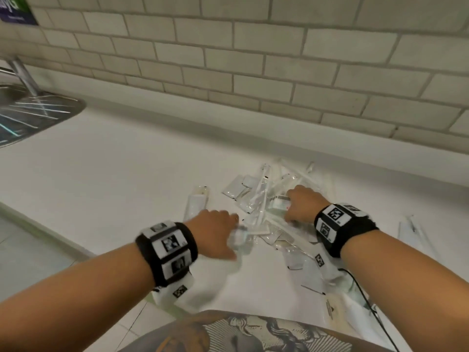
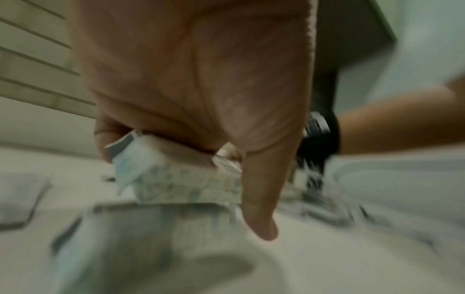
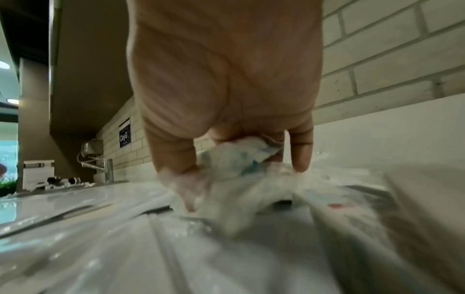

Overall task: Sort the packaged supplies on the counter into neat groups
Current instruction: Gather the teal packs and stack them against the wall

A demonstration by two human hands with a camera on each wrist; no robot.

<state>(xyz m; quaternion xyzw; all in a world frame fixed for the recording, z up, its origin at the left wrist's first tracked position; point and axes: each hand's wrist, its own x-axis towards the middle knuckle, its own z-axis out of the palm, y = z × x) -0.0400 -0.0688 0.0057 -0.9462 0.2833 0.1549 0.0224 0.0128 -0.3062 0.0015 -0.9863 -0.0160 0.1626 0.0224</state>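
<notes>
A heap of clear and white packaged supplies (image 1: 266,199) lies on the white counter (image 1: 101,174). My left hand (image 1: 215,231) is at the heap's left side and grips a small white packet (image 2: 181,179), blurred by motion. My right hand (image 1: 302,203) rests on top of the heap, its fingers curled round a crinkled clear packet (image 3: 239,157) with blue print. One white sachet (image 1: 198,199) lies apart to the left of the heap. Two long clear packets (image 1: 411,232) lie apart at the far right.
A steel sink (image 1: 33,115) with a tap (image 3: 105,169) sits at the counter's far left. A tiled wall (image 1: 253,59) runs behind the counter. More flat packets (image 1: 330,280) lie near the front edge under my right wrist.
</notes>
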